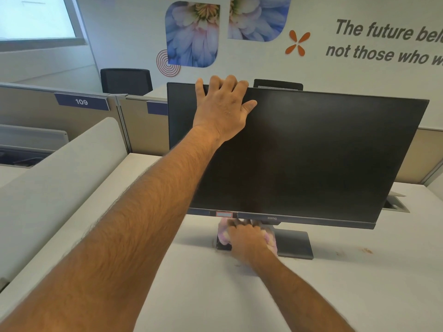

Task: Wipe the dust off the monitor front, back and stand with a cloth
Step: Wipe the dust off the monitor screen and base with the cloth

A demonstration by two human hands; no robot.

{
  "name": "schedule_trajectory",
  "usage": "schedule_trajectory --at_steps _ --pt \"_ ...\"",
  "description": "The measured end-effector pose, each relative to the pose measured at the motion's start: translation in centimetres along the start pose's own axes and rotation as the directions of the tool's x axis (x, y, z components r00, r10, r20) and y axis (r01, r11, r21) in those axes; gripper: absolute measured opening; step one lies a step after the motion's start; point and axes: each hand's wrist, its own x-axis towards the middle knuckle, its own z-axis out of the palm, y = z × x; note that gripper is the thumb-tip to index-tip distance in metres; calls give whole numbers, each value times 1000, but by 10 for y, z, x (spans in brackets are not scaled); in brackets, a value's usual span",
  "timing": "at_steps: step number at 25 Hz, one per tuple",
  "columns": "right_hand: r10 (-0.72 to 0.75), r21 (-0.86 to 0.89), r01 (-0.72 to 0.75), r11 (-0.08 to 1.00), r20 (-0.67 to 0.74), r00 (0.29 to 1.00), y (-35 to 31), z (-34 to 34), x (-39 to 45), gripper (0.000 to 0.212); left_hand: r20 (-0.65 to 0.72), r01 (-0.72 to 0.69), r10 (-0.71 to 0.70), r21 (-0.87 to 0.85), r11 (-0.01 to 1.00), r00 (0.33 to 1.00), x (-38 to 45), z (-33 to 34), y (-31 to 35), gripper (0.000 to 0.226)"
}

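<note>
— Where does your monitor stand?
— On the desk before you, on its stand, with your left hand on its top edge near the left corner.
— And your right hand?
— Below the monitor's lower edge, on the cloth that lies on the stand's left part.
— What is behind?
— A partition at the left, two chairs beyond it, then the wall.

White desk bearing brown specks at 4 o'clock; partition label "109" at 10 o'clock; flower prints at 12 o'clock — two office chairs below.
</note>
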Motion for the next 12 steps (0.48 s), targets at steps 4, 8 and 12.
schedule_trajectory --at_steps 4,8,12 --pt "-294 -26 294 955 1 956 -3 -4 -5 71 -8 -1 1 -8 1000 1000 0 0 0 51" --pt "16 6 -16 1000 -71 997 0 -5 -4 56 -9 -3 3 3 1000 1000 0 1 -1 51" --pt "-284 -134 279 951 -17 959 -3 8 -12 67 -7 -2 2 -3 1000 1000 -1 1 -2 51"
